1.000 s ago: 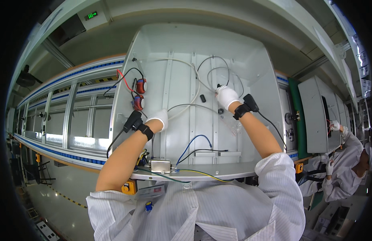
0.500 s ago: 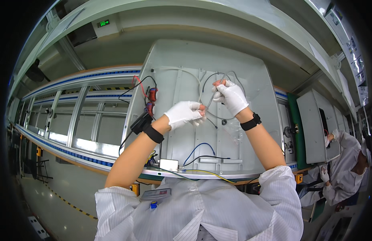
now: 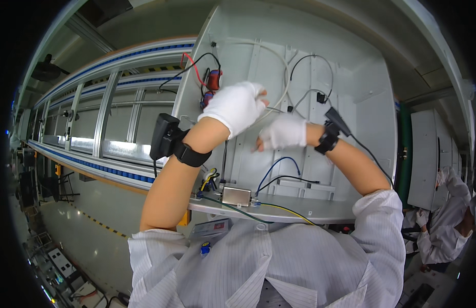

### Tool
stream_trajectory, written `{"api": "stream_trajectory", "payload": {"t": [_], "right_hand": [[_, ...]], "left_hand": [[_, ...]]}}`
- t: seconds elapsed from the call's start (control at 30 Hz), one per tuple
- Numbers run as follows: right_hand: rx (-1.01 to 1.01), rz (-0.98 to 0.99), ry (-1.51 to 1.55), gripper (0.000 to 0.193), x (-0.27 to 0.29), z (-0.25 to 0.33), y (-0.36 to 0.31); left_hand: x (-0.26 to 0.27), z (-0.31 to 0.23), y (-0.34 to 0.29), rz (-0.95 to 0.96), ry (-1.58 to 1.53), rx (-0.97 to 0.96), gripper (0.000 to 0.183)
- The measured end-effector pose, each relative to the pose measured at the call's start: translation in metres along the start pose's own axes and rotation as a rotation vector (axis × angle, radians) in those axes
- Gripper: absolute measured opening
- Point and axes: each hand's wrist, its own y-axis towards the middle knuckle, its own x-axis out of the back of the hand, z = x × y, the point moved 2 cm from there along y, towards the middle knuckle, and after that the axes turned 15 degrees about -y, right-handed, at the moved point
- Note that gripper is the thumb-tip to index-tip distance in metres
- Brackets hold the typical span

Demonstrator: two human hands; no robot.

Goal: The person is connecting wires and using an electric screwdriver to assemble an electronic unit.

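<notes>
Both my hands wear white gloves with bare fingertips, over a large pale grey metal cabinet (image 3: 371, 113) lying open. My left hand (image 3: 237, 109) is curled beside the red and black coiled parts (image 3: 214, 80) on the left wall; whatever its fingers hold is hidden. My right hand (image 3: 283, 134), slightly blurred, points left and down with fingertips together. A faint pale smear lies below them, too unclear to name. Beyond the right hand, a grey cable (image 3: 306, 94) and a whitish tube (image 3: 285, 64) curve across the cabinet. Dark wrist straps are on both arms.
On the cabinet's near edge sits a silver metal box (image 3: 236, 196) with a yellow-green wire (image 3: 287, 211). Blue (image 3: 275, 165) and black (image 3: 284, 178) cables lie behind it. A roller conveyor (image 3: 107, 113) runs left. Another person (image 3: 448, 220) works at the far right.
My view has shifted, so the cabinet appears higher and further right. My hands have left the grey cable they were gripping. The right one has come nearer to me and turned leftward.
</notes>
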Motion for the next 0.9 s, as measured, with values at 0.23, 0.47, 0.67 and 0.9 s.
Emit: {"api": "stream_trajectory", "payload": {"t": [0.23,0.47,0.67,0.9], "right_hand": [[0.23,0.334,0.052,0.036,-0.114,0.04,0.083],[0.313,0.251,0.018,0.038,-0.131,0.046,0.11],[0.377,0.402,-0.041,0.039,-0.113,0.052,0.123],[0.444,0.431,-0.036,0.038,-0.116,0.044,0.133]], "left_hand": [[0.012,0.001,-0.002,-0.157,-0.052,-0.037,0.031],[0.012,-0.003,0.005,-0.066,0.109,0.096,0.033],[0.005,0.005,0.004,-0.09,0.156,0.021,0.031],[0.002,0.001,0.009,-0.053,0.182,0.03,0.03]]}}
